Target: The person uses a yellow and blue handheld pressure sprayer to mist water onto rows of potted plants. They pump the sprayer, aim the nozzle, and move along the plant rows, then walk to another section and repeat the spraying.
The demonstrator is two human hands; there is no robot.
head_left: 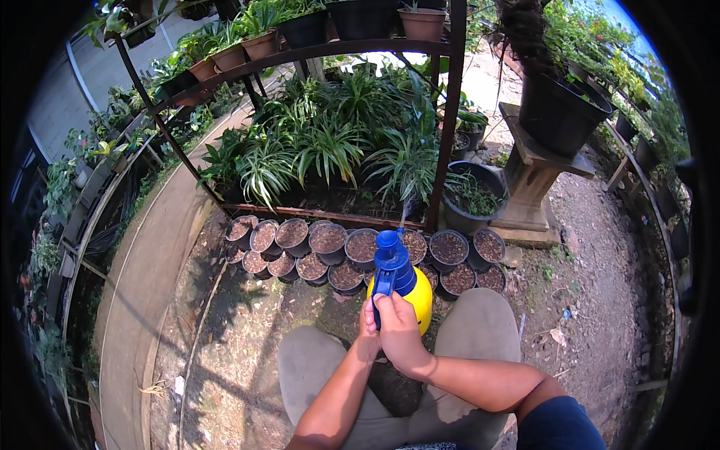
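Observation:
A yellow pump sprayer with a blue head and handle is held out before me, its nozzle pointing away. Spray leaves the nozzle toward the spider plants on the low rack. My right hand is closed around the sprayer's blue handle. Beneath and to the left of it, my left hand rests against the handle side, mostly hidden, so its grip is hard to make out. Just beyond the sprayer stand rows of small black pots filled with brown, chip-like material.
A metal plant rack carries potted plants on its upper shelf. To its right are a large black pot and a stone pedestal bearing another black pot. A concrete path curves along the left.

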